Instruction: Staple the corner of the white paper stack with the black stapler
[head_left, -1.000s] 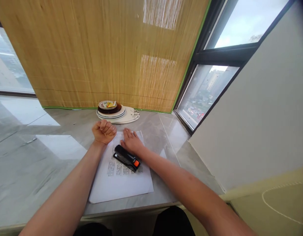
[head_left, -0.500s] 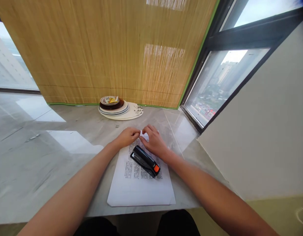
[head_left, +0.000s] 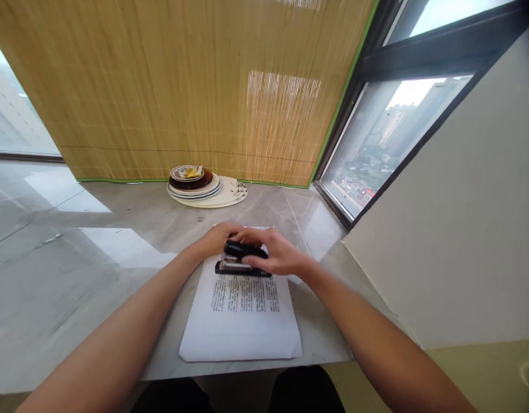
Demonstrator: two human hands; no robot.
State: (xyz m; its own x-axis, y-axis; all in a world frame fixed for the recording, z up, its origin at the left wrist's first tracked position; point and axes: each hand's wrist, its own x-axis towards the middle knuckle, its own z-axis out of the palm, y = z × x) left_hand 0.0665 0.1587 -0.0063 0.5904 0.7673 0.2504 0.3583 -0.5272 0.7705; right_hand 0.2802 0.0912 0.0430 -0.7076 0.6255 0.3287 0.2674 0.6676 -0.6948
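My right hand [head_left: 281, 252] is wrapped round a black stapler [head_left: 243, 250], thumb along its near side and fingers over the top. The stapler lies sideways above the upper part of the printed paper [head_left: 241, 335], its front end pointing left; a metal part shows between its arms. At the paper's top left, my left hand [head_left: 216, 240] is curled on the sheet's far edge. Its fingertips are partly hidden behind the stapler and my right fingers. Below the stapler, rows of dark print run across the white sheet, whose lower part is blank.
Beyond my hands stands a stack of plates [head_left: 194, 186] with a small yellow packet [head_left: 194, 171] on top. A bamboo blind [head_left: 161, 103] hangs behind it. A window [head_left: 388, 132] and a wall [head_left: 453, 229] bound the grey marble counter [head_left: 96, 304] on the right.
My right hand has left the paper's top edge and taken hold of the stapler. The stapler has turned from slanting to nearly crosswise and moved up the sheet.
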